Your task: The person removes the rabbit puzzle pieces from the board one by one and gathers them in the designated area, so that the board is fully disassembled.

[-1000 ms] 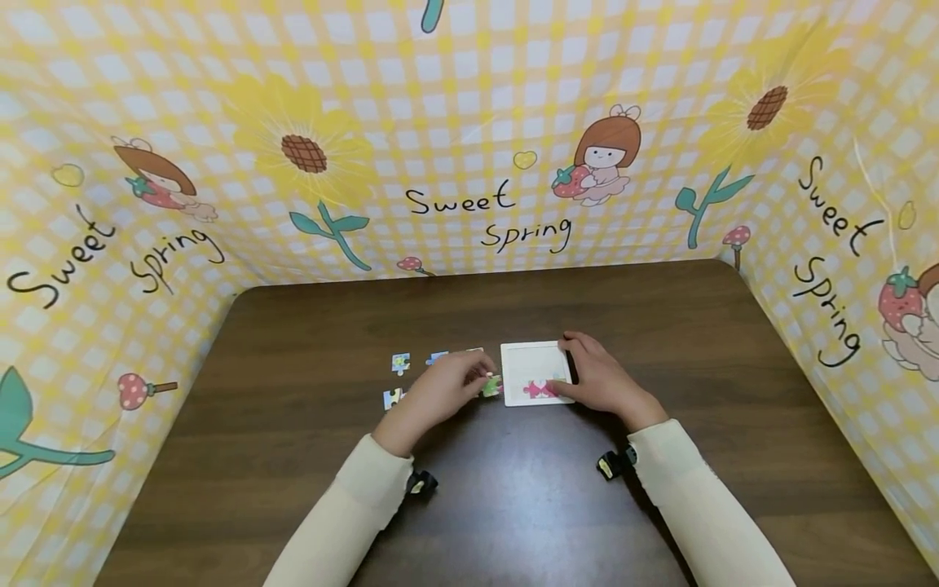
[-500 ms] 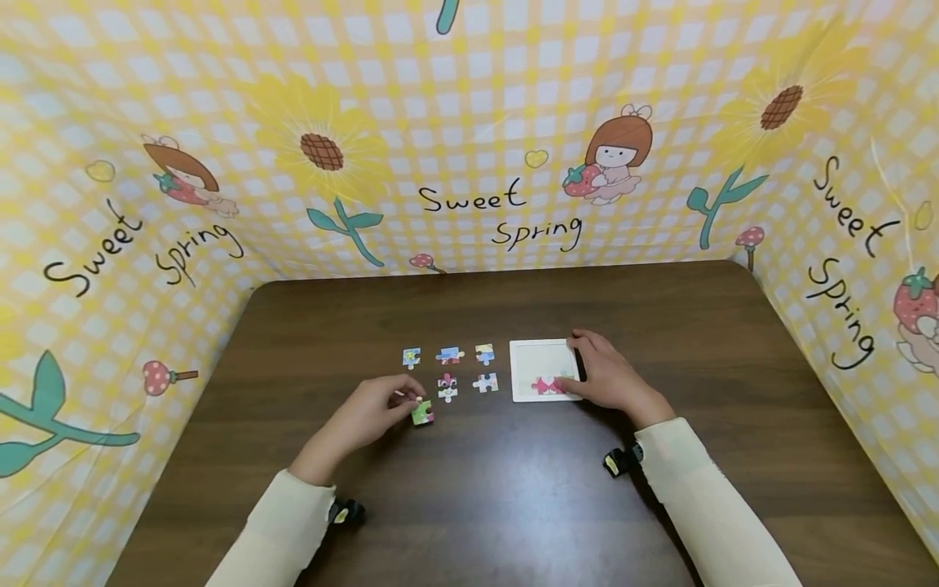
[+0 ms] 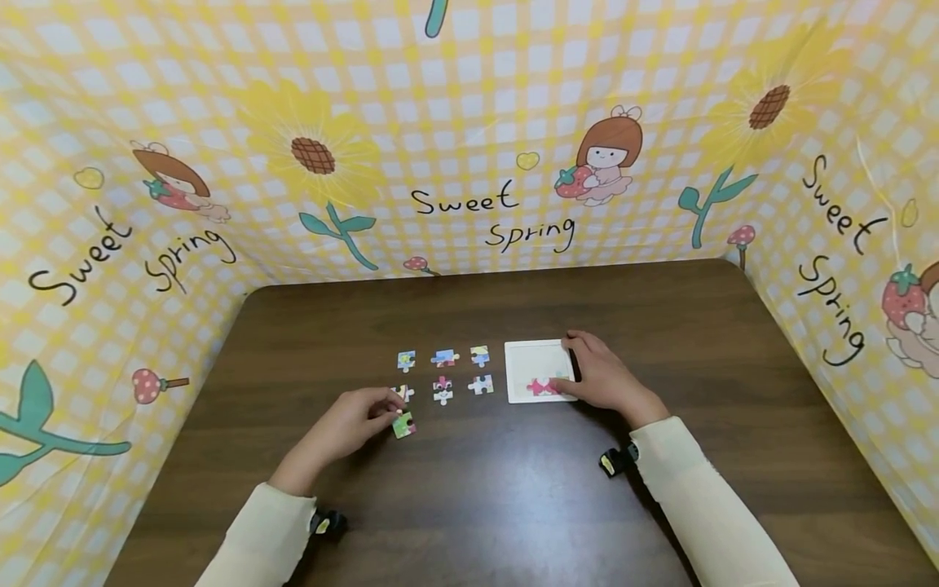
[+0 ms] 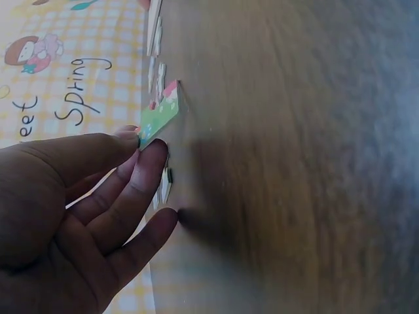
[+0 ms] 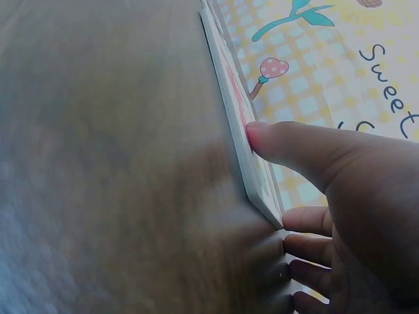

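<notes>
A green puzzle piece (image 3: 403, 425) with a pink corner is pinched between the thumb and fingertips of my left hand (image 3: 350, 428). In the left wrist view this green piece (image 4: 159, 116) tilts up just past the thumb tip, above the table. My right hand (image 3: 605, 377) grips the white square puzzle tray (image 3: 534, 359) at its right side. Its thumb presses down inside, on pink puzzle pieces (image 3: 539, 386) along the tray's near edge, while the other fingers lie along the outer side. The thumb partly hides those pieces.
Loose puzzle pieces lie in two rows left of the tray, among them a blue one (image 3: 444, 358), one with a face (image 3: 443, 391) and a white-and-blue one (image 3: 481, 384). Another piece (image 3: 407, 393) sits right by the left fingertips. Patterned cloth (image 3: 469, 147) walls the brown table (image 3: 469, 505).
My left hand has moved left and toward me with the green piece, from beside the tray to the near left of the loose pieces. The right hand still holds the tray.
</notes>
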Demonstrator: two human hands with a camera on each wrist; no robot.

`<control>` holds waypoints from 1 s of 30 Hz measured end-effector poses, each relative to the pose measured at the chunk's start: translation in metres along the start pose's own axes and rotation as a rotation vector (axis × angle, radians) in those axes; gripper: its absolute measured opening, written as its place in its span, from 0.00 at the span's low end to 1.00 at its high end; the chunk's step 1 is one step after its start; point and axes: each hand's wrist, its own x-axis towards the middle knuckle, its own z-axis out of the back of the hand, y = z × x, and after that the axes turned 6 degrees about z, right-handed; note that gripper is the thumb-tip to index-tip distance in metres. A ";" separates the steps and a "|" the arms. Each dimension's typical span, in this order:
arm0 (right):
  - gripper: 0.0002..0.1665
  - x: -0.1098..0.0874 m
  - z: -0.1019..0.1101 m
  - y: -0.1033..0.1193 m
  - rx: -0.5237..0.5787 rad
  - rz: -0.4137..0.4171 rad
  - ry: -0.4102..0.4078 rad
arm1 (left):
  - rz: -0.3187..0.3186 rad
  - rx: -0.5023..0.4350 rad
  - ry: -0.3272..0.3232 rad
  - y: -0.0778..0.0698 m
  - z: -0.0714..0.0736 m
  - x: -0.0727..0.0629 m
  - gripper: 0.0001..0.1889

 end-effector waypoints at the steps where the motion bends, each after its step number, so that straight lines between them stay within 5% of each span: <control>1: 0.49 0.000 0.001 0.000 -0.001 -0.001 -0.001 | 0.002 0.001 0.002 0.001 0.000 0.000 0.04; 19: 0.48 0.000 0.000 0.000 -0.006 0.006 -0.013 | -0.022 0.071 -0.023 -0.004 0.001 0.001 0.07; 30: 0.48 -0.001 -0.001 -0.001 -0.004 0.011 -0.012 | -0.043 0.080 -0.068 -0.023 0.001 0.005 0.08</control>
